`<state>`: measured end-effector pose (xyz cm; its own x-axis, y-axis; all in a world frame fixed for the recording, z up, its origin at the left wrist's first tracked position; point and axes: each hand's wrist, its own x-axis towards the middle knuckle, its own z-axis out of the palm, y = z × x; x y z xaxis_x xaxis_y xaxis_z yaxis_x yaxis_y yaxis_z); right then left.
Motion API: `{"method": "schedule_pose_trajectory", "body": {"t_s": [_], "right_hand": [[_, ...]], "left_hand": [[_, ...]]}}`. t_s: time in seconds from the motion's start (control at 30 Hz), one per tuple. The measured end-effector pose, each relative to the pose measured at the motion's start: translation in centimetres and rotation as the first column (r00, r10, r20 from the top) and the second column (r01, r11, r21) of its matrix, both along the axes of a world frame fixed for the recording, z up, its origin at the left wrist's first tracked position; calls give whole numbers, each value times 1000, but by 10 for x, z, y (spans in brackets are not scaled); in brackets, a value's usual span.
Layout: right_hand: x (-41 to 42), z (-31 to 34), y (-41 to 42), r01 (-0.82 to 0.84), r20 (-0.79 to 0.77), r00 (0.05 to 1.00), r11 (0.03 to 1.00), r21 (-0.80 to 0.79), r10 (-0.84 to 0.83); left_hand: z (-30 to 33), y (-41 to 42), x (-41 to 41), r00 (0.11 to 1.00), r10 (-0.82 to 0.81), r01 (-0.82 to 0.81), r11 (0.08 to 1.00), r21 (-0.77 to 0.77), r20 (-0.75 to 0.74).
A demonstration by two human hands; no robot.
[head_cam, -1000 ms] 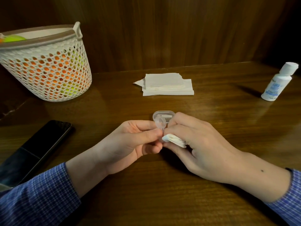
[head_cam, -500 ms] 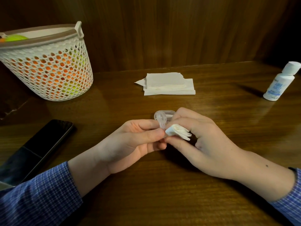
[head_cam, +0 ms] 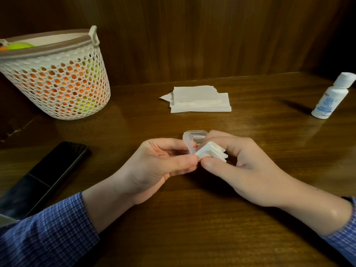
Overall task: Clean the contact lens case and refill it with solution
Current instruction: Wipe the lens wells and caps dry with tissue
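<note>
Mesh basket (head_cam: 57, 81) stands at the far left of the wooden table (head_cam: 192, 218), white with a brown rim and a small handle, and orange and yellow-green shapes show through its holes. Nearer the person, a dark phone (head_cam: 44, 176) lies flat and slanted along the left edge, well apart from the basket. Next comes a blue checked sleeve (head_cam: 48, 237) and, beyond it, the left hand (head_cam: 154, 166), its thumb and curled fingers pinching the clear contact lens case (head_cam: 189, 141), which is held up above the tabletop at the middle of the scene; the case looks open, with one transparent part raised and a clear boxy part behind it, though how the parts join cannot be told. Touching the case from the right is a small folded tissue (head_cam: 212, 153), white and fanned into several layers, gripped between the thumb and bent fingers of the right hand (head_cam: 250, 166), whose thumb tip meets the left thumb just below the tissue. Farther back, beyond both hands, a stack of folded white napkins (head_cam: 200, 100) lies flat near the wooden wall. At the far right a small white solution bottle (head_cam: 333, 95) stands with its cap on, leaning in the wide view, well apart from the hands.
</note>
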<state>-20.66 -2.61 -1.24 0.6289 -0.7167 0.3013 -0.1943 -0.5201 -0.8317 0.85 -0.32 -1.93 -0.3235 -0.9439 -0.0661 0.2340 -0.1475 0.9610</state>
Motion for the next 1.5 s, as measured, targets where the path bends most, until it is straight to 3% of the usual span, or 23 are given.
{"method": "schedule_pose_trajectory", "body": {"t_s": [0.17, 0.33, 0.43, 0.6, 0.67, 0.73, 0.8, 0.87, 0.93, 1.0, 1.1, 1.3, 1.4, 1.5], "right_hand": [[-3, 1, -4, -19, 75, 997, 937, 349, -8], [-3, -1, -10, -135, 202, 979, 718, 682, -8], [-3, 1, -10, -179, 242, 970, 693, 698, 7], [-3, 0, -10, -5, 63, 998, 900, 436, -25], [-3, -2, -8, 42, -2, 999, 980, 196, -43], [0, -5, -5, 88, -12, 996, 995, -43, -89], [2, -8, -4, 132, 0, 991, 960, -247, -136], [0, -10, -7, 148, -15, 986, 909, -390, -167], [-2, -12, -11, 141, -32, 984, 872, -469, -177], [-4, -13, -12, 122, -33, 986, 843, -524, -164], [-2, -13, -11, 83, -42, 992, 846, -527, -123], [-1, -9, -8, 55, -55, 995, 930, -363, -81], [2, -7, -4, 78, -63, 994, 974, -211, -93], [1, -3, -5, 93, -73, 993, 996, -13, -93]], "left_hand": [[0, 1, 0, 940, 184, -65, 922, -381, 286], [1, 8, -2, 829, 385, -24, 750, -661, 406], [0, 9, -3, 791, 449, 14, 666, -746, 415], [-2, 10, -5, 769, 482, 37, 621, -783, 419], [-2, 9, -6, 776, 479, 21, 631, -776, 411], [-3, 7, -5, 809, 419, -9, 711, -703, 413], [-2, 3, -1, 872, 275, -45, 869, -493, 405], [0, -1, 0, 958, 53, -9, 988, -154, 283], [0, -4, 1, 987, -92, 87, 995, 42, 134], [-1, -6, 1, 987, -141, 136, 989, 62, 83], [-3, -7, 4, 987, -135, 132, 990, 41, 90], [-3, -6, 3, 991, -109, 101, 990, 97, 77], [-2, -4, 2, 994, -45, 38, 997, 74, 95], [-1, 0, 0, 969, 95, -77, 993, -86, 229]]}}
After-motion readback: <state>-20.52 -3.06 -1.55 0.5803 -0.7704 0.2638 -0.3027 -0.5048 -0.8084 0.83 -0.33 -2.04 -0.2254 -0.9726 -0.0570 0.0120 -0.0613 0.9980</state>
